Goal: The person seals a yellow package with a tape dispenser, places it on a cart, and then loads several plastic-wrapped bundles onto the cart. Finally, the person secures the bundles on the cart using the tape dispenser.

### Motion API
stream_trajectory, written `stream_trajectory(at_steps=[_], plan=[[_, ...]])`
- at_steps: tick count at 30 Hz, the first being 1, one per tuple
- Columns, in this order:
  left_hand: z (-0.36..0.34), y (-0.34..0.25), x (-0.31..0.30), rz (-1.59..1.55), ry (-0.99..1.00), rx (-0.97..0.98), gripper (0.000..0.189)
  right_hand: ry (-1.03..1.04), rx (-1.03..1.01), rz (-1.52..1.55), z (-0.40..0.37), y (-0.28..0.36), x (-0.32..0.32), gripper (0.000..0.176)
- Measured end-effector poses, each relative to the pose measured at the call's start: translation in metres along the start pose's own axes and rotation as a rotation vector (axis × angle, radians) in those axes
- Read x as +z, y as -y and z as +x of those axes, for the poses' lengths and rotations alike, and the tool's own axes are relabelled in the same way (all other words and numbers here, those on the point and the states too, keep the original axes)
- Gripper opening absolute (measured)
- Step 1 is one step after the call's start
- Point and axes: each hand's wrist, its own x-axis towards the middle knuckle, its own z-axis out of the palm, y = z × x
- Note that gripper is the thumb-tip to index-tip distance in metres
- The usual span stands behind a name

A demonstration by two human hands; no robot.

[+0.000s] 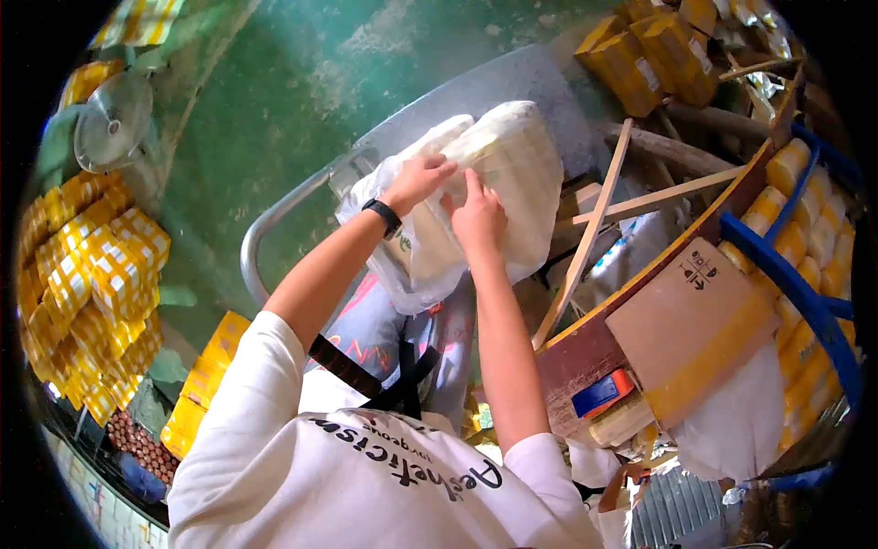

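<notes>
A pale, bulky bundle [508, 151] in a clear plastic bag [416, 279] rests in front of me on a flat grey platform with a metal tube handle [261, 240]. On top of the bundle, my left hand [421, 183], with a dark watch [383, 218] on its wrist, has its fingers bent together at the plastic, seemingly pinching it. Close beside it on the right lies my right hand [479, 218], index finger stretched forward and thumb apart, touching the bag. What is inside the bag shows only as a cream-coloured mass.
Yellow-taped parcels [105, 274] are piled at the left, near a clear round fan-like object [113, 123]. Taped boxes [645, 59] stand at the far right. Wooden strips [594, 224] cross beside the platform. A cardboard sheet [690, 320] and a blue-red tape dispenser-like item [602, 393] lie on the bench.
</notes>
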Motion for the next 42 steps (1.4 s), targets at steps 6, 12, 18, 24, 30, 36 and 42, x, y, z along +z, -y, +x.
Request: stream_trajectory(at_steps=[6,12,18,24,30,36,42], plan=[[0.010,0.025,0.013,-0.247,-0.190,-0.059,0.031,0.200,0.100,-0.013,0.021,0.001,-0.022,0.042],[0.006,0.010,0.024,-0.144,-0.298,-0.083,0.028,0.152,0.047,0.060,0.026,-0.009,-0.014,0.032],[0.009,0.015,0.013,-0.189,-0.243,-0.072,0.033,0.080,-0.029,0.303,-0.027,-0.029,-0.010,0.050],[0.002,-0.004,0.016,0.107,-0.303,0.088,0.041,-0.133,-0.151,-0.076,-0.023,-0.030,0.013,0.049],[-0.004,-0.006,0.027,0.140,-0.427,0.101,0.037,0.279,-0.257,-0.398,0.037,-0.016,-0.031,0.037],[-0.006,-0.012,0.038,0.399,-0.607,0.119,0.030,0.332,-0.336,-0.324,0.057,-0.015,-0.028,0.018],[-0.003,-0.008,0.052,0.534,-0.717,0.065,0.030,0.324,-0.189,-0.170,0.020,-0.030,-0.023,0.032]])
